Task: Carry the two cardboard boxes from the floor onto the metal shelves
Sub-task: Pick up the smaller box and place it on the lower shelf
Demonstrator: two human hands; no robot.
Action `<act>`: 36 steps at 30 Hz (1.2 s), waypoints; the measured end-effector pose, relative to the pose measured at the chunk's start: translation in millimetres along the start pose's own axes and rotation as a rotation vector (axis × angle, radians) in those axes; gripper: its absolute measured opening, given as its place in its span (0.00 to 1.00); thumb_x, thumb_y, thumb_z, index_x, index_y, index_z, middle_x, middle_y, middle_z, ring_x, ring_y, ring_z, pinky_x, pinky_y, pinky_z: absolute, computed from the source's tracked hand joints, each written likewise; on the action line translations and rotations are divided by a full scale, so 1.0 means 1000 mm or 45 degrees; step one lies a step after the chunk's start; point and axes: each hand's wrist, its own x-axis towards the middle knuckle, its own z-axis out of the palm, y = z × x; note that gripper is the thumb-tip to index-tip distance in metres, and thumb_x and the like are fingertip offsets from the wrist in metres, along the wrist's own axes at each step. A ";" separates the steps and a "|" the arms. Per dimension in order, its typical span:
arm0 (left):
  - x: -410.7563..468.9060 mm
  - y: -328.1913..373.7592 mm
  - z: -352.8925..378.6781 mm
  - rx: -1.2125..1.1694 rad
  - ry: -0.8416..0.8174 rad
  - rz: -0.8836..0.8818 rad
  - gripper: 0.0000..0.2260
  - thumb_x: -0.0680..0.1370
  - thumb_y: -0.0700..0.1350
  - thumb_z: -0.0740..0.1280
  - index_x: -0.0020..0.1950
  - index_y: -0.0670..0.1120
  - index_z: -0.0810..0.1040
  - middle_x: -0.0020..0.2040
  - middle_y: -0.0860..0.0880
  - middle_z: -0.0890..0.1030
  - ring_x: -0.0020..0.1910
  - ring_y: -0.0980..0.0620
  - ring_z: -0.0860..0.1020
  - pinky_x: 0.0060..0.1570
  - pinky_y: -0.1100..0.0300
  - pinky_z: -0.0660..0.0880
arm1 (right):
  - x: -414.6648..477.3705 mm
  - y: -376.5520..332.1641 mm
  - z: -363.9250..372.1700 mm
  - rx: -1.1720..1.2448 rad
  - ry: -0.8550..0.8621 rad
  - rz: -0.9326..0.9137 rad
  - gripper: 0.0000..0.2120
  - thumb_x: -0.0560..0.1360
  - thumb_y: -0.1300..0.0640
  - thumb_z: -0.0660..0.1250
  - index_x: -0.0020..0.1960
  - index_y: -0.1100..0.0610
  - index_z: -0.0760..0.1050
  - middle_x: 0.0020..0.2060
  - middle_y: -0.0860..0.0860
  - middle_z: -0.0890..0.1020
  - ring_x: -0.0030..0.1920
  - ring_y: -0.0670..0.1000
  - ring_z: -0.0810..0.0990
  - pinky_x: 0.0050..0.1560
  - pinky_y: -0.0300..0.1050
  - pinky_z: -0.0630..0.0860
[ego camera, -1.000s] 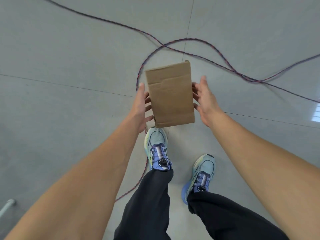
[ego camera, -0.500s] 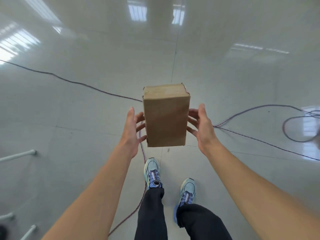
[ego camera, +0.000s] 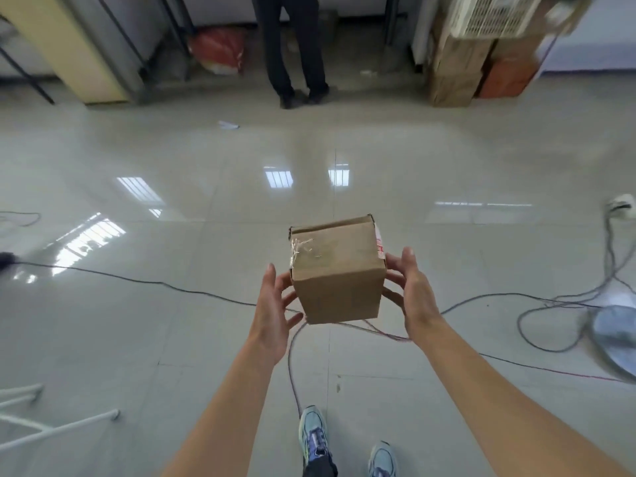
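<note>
A small brown cardboard box [ego camera: 339, 275] with clear tape on its top is held in the air in front of me, above the tiled floor. My left hand [ego camera: 273, 309] presses its left side and my right hand [ego camera: 411, 292] presses its right side, fingers spread along the faces. Dark metal shelf legs [ego camera: 172, 32] stand at the far wall. I see no second loose box on the floor.
A person's dark-trousered legs [ego camera: 296, 49] stand at the far wall. Stacked cartons [ego camera: 457, 67] and a white crate [ego camera: 495, 13] sit far right. Cables [ego camera: 179, 287] cross the floor; a fan base [ego camera: 616, 335] lies right, white tube legs [ego camera: 51, 428] lower left.
The box has come up from near the floor and been tipped so its taped top faces me. My view has risen from the floor to the far wall.
</note>
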 end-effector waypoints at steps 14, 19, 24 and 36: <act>-0.066 0.098 0.103 0.164 -0.407 0.328 0.29 0.83 0.69 0.52 0.73 0.56 0.81 0.72 0.48 0.83 0.75 0.46 0.77 0.75 0.42 0.70 | -0.072 -0.128 -0.065 0.059 0.126 -0.480 0.34 0.81 0.34 0.48 0.57 0.58 0.82 0.58 0.54 0.85 0.64 0.49 0.81 0.70 0.58 0.74; -0.064 0.109 0.145 0.144 -0.521 0.364 0.29 0.85 0.67 0.52 0.72 0.53 0.82 0.67 0.47 0.85 0.68 0.46 0.81 0.66 0.46 0.76 | -0.086 -0.144 -0.097 0.125 0.278 -0.570 0.33 0.82 0.33 0.50 0.57 0.59 0.81 0.61 0.55 0.84 0.67 0.49 0.79 0.71 0.55 0.74; -0.070 0.116 0.190 0.163 -0.694 0.350 0.26 0.84 0.68 0.55 0.67 0.56 0.85 0.70 0.45 0.83 0.68 0.45 0.80 0.66 0.46 0.75 | -0.108 -0.150 -0.128 0.180 0.496 -0.596 0.28 0.86 0.40 0.49 0.59 0.59 0.80 0.62 0.54 0.83 0.67 0.49 0.79 0.66 0.48 0.75; -0.104 0.097 0.300 0.378 -1.261 0.449 0.29 0.82 0.67 0.55 0.74 0.52 0.78 0.73 0.50 0.81 0.74 0.48 0.76 0.72 0.43 0.72 | -0.195 -0.141 -0.188 0.427 1.032 -0.614 0.28 0.84 0.37 0.49 0.65 0.54 0.79 0.56 0.45 0.86 0.60 0.44 0.81 0.53 0.43 0.74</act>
